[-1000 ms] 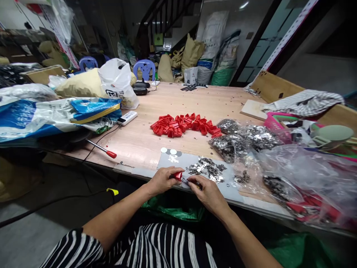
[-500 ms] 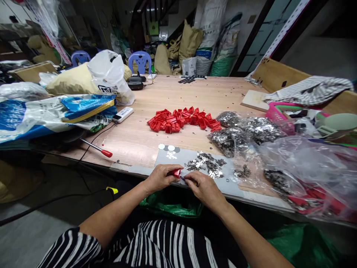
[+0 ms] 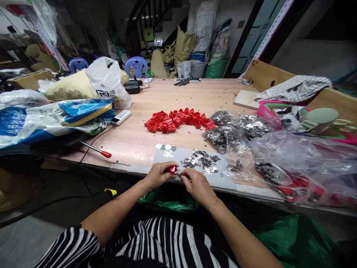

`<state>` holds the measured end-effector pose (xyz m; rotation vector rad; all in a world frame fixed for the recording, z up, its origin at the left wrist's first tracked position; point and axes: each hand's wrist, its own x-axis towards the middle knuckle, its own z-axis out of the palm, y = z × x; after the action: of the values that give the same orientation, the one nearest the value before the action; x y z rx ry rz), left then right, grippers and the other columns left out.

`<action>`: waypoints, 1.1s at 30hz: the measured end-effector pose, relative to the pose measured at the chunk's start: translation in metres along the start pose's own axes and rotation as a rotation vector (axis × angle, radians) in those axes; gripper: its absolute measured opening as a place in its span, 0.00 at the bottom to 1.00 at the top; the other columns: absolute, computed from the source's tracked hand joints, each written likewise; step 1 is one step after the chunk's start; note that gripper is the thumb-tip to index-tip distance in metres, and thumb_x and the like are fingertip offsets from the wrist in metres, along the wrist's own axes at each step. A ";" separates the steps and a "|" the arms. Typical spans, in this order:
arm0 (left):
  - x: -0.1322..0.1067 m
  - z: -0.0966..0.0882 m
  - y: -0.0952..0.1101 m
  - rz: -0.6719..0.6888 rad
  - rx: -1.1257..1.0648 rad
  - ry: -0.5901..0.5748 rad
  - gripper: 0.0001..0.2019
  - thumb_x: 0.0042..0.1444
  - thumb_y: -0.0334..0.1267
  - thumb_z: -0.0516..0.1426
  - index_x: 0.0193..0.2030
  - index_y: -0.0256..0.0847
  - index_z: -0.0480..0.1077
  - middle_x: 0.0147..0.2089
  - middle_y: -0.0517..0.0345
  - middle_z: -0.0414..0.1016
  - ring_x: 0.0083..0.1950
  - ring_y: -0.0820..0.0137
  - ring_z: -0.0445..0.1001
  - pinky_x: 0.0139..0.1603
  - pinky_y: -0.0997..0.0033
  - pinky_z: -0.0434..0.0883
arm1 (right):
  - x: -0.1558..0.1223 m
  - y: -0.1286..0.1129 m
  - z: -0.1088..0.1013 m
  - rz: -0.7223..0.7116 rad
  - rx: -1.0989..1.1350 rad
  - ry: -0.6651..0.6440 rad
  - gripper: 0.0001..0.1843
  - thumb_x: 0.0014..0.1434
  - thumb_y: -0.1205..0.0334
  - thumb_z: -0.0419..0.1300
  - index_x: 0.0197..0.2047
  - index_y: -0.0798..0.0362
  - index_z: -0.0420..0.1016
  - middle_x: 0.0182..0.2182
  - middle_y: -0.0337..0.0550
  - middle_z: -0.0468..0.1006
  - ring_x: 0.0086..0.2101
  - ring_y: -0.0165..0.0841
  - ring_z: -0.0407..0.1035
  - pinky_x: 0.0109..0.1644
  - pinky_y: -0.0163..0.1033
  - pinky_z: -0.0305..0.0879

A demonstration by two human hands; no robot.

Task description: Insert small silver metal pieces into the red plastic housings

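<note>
My left hand [image 3: 158,175] is closed around a small red plastic part [image 3: 172,170] at the near edge of the table. My right hand [image 3: 195,182] is pinched against the right end of that part, its fingertips holding a thin metal piece that I can barely make out. Both hands hover over a grey mat [image 3: 223,178]. A small heap of shiny metal clips [image 3: 199,162] lies on the mat just beyond my hands. Farther back on the wooden table [image 3: 178,100] is a pile of red plastic parts [image 3: 175,120].
Clear bags of metal clips [image 3: 237,130] and of red parts [image 3: 301,171] crowd the right side. A red-handled screwdriver [image 3: 96,150], a white remote [image 3: 120,117] and blue-white sacks [image 3: 55,115] lie at left. A green bag [image 3: 167,203] hangs below the table edge.
My hands have drawn closer together on the red part, the right fingers now pressed to its end. The view has shifted slightly.
</note>
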<state>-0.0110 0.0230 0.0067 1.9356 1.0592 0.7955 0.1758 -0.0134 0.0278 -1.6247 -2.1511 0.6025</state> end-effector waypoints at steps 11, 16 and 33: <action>0.001 -0.008 -0.001 0.127 -0.041 -0.119 0.18 0.53 0.34 0.58 0.52 0.40 0.68 0.49 0.53 0.74 0.49 0.67 0.72 0.53 0.68 0.67 | -0.004 0.010 -0.007 -0.064 0.050 -0.022 0.08 0.59 0.65 0.53 0.38 0.50 0.73 0.35 0.41 0.76 0.36 0.33 0.69 0.39 0.36 0.61; 0.001 -0.007 0.000 0.144 0.024 -0.116 0.19 0.52 0.36 0.59 0.53 0.42 0.68 0.49 0.53 0.73 0.49 0.67 0.71 0.53 0.66 0.67 | -0.007 0.006 -0.005 -0.058 -0.009 -0.018 0.08 0.59 0.66 0.53 0.39 0.49 0.73 0.37 0.41 0.75 0.36 0.32 0.69 0.39 0.36 0.61; 0.005 -0.005 0.004 0.057 -0.024 -0.104 0.14 0.49 0.35 0.61 0.44 0.41 0.72 0.39 0.58 0.76 0.39 0.70 0.73 0.44 0.71 0.68 | -0.001 0.004 -0.007 -0.021 -0.010 -0.061 0.08 0.59 0.67 0.54 0.35 0.49 0.74 0.33 0.41 0.75 0.35 0.33 0.69 0.38 0.35 0.60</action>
<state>-0.0104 0.0276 0.0136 1.9720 0.9321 0.7272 0.1828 -0.0126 0.0314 -1.6064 -2.2157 0.6433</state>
